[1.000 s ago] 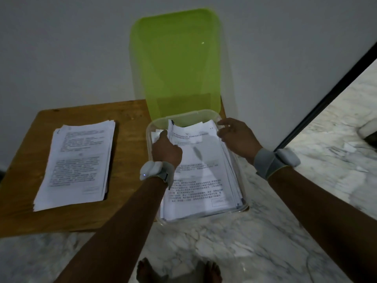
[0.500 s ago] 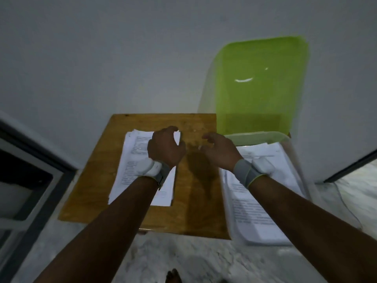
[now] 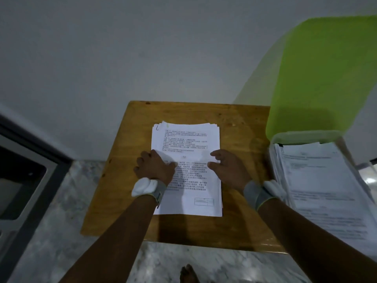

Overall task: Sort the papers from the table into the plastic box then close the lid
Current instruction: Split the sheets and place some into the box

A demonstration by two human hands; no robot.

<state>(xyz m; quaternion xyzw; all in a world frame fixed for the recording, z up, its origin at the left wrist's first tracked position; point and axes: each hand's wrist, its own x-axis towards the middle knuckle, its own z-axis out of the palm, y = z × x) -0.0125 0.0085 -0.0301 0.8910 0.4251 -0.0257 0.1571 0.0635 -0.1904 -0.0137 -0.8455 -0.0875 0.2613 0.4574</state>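
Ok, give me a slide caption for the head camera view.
Both hands, left hand and right hand, rest on the paper stack on the wooden table beside the open plastic box.

A thick stack of white printed paper sheets (image 3: 186, 170) lies flat near the middle of a small brown wooden table (image 3: 240, 225), its long sides running away from the viewer and its edges slightly uneven at the far end. Dense lines of dark text cover the top sheet, with a small outlined box near its lower right corner. Just beside the table's right edge sits a clear plastic box (image 3: 306, 135), already holding a pile of printed sheets (image 3: 318, 186). Its translucent lime-green lid (image 3: 326, 78) stands open, raised upright behind the box.
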